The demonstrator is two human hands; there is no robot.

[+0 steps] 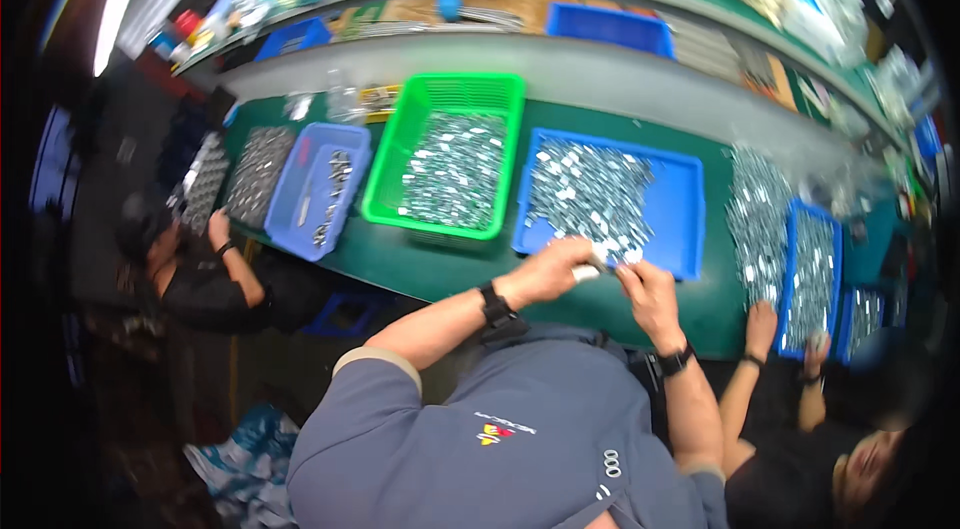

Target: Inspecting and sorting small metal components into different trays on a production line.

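Over the near edge of a blue tray (pixel 680 214), my left hand (pixel 550 270) is closed around something pale that I cannot make out. Close beside it, the thumb and fingers of my right hand (pixel 652 297) are pinched together near a small shiny piece; whether they grip it is too blurred to tell. A heap of small shiny metal pieces (pixel 590 191) fills the left and middle of the tray. To the left stands a bright green basket (pixel 388 197) holding many similar metal pieces. Both my wrists wear dark bands.
Further left, a periwinkle tray (pixel 287 214) holds some metal parts. A co-worker's hand (pixel 218 227) rests near dark rows of parts. At the right, another co-worker's hands (pixel 762 321) work by loose metal pieces and a narrow blue tray (pixel 838 269). A shelf (pixel 430 54) spans the back.
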